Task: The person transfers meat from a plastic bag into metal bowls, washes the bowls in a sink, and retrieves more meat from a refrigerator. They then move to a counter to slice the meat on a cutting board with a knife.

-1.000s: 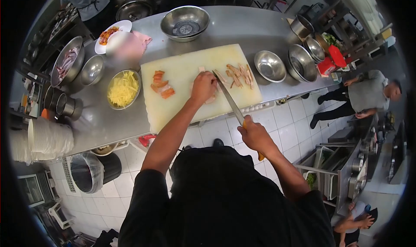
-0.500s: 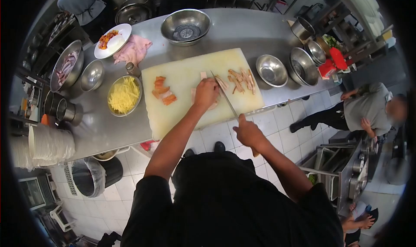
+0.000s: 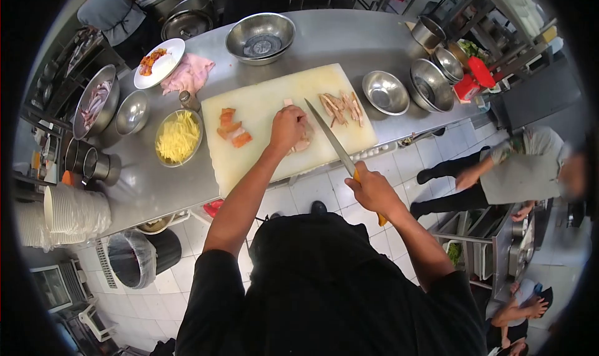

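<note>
My right hand (image 3: 374, 190) is wrapped round the yellow handle of a long kitchen knife (image 3: 334, 139), its blade pointing up and left over the cutting board (image 3: 256, 169). On the board, my left hand (image 3: 288, 129) has its fingers curled down on a pale piece of meat (image 3: 302, 144), which it partly covers. A small pale end shows beyond the fingertips. Right of the blade lies a pile of browned meat strips (image 3: 340, 109). Orange-edged meat pieces (image 3: 233, 129) rest on the board's left side. The blade stands apart from my left hand.
A bowl of yellow strips (image 3: 179, 137) and a shaker (image 3: 189, 100) stand left of the board. Steel bowls (image 3: 385, 92) are at the right, with another bowl (image 3: 260, 38) behind. A plate (image 3: 159, 64) sits at back left. A co-worker (image 3: 527, 165) stands at the right.
The knife has moved away from my left hand, and cut strips that lay beside the blade are now with the pile at right. The co-worker at right has moved an arm forward.
</note>
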Tool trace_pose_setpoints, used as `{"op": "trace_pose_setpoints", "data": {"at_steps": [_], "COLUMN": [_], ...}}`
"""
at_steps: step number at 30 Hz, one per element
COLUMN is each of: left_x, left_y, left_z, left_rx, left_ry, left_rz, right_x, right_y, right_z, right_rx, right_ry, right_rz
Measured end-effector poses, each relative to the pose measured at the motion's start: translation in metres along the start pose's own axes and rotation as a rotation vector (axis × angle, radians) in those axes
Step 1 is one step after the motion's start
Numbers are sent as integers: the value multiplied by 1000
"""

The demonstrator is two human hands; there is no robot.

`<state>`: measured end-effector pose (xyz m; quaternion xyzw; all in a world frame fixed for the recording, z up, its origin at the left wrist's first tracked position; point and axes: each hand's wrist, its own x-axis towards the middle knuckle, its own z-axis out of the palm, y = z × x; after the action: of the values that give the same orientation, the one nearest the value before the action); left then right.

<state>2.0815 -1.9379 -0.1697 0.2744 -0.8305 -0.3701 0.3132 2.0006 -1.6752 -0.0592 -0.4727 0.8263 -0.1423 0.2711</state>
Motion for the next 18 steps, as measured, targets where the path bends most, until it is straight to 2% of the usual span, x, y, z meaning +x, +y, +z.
{"op": "trace_pose_setpoints", "data": {"at_steps": [5, 18], "left_x": [0, 2], "left_y": [-2, -5], "left_z": [4, 17], "left_rx": [81, 54], "left_ry": [20, 26], "left_rz": [85, 79], "right_x": [-6, 3], "right_y": [-4, -5], "right_z": [2, 8], "right_rx": [-31, -58], "right_ry": [-64, -141], "right_rz": [72, 145]}}
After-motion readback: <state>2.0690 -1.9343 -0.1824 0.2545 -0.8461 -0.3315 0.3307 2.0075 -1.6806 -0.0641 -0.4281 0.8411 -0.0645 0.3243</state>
